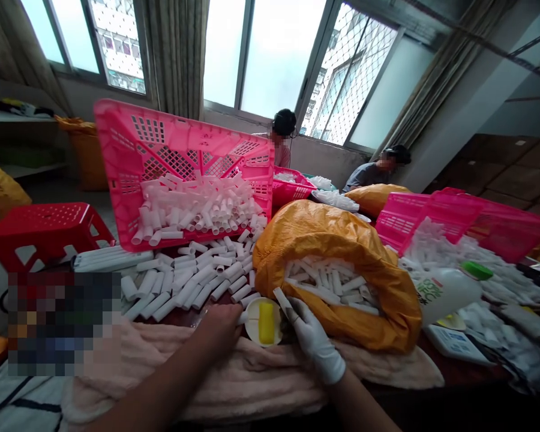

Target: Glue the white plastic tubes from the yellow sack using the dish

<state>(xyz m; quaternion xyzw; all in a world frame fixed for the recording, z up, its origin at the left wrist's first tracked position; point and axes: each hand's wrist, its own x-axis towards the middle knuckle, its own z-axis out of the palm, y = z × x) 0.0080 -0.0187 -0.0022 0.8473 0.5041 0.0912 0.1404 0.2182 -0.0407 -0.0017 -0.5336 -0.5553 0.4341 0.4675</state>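
Note:
My right hand [312, 336], in a white glove, grips a short white plastic tube [281, 298] that points up from its fingers. My bare left hand [220, 327] is closed, and a small white end, apparently of another tube [243, 317], pokes out of it toward the bowl. Between both hands sits a shallow pale bowl [252, 329] with a yellow sponge-like block [266, 323] in it. Many loose white tubes [193, 288] lie beyond my left hand. Just past my right hand, an orange woven sack [324, 225] gapes with more white tubes [328, 279] inside.
A tilted pink crate [184, 135] holds more tubes at the back. A green-capped white bottle [450, 294] leans beside the sack, near a white scale-like device [459, 345]. Pink cloth [252, 384] covers the near edge. A red stool [49, 225] stands left. Two people sit behind.

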